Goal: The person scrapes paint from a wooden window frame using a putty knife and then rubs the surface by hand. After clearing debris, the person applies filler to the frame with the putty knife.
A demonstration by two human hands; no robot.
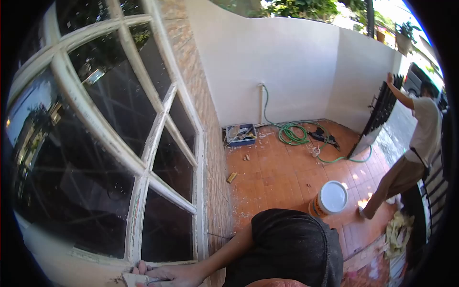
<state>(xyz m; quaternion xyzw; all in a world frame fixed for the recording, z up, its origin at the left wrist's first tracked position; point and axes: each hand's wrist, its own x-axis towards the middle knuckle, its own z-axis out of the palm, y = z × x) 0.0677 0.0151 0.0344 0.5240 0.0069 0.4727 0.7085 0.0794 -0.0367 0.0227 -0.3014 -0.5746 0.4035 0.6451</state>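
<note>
Low in the head view, my right hand (pixel 174 275) reaches left from a black sleeve (pixel 291 244) to the bottom of the white window frame (pixel 138 215). Its fingers are closed on a small pale flat piece (pixel 130 279), held against the sill and partly cut off by the lower image edge. The frame's paint looks worn and patchy around dark glass panes (pixel 169 225). I cannot make out my left hand.
A white-lidded bucket (pixel 333 197) stands on the orange tiles. Beyond are a blue crate (pixel 240 135) of tools, a coiled green hose (pixel 292 135) and a yellowish block (pixel 232 177). At right, a person (pixel 423 129) touches a dark gate (pixel 377 112) near crumpled cloth (pixel 398 234).
</note>
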